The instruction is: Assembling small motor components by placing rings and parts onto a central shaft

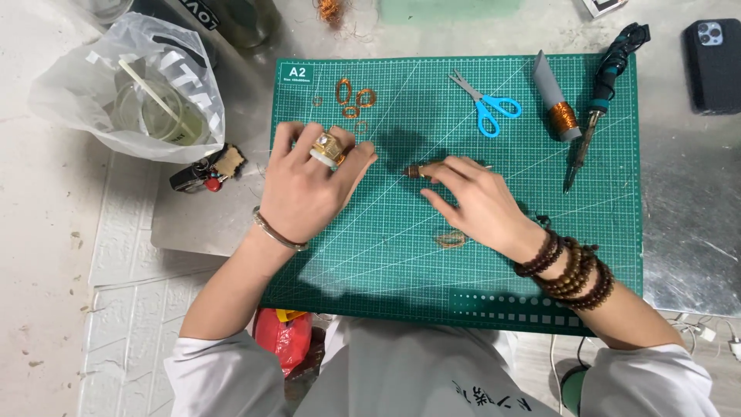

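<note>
Copper-wire coiling looked to be the step in hand. Right hand [482,202] pinched a short brown rod [421,171] at its fingertips, the rod's tip pointing toward the left hand [309,185]. Left hand lay palm down on the green cutting mat [432,293], its fingers spread and loose, grasping nothing that could be seen; whether a thin wire ran under them could not be told. Finished copper rings [351,96] lay beyond the left fingers, and another small coil [451,239] sat just beside the right wrist. Beyond the right fingers lay blue scissors [488,108], a copper wire spool [562,116] and a soldering iron [594,108]. The next move probably called for a steady pinch on the rod while wire was fed.
</note>
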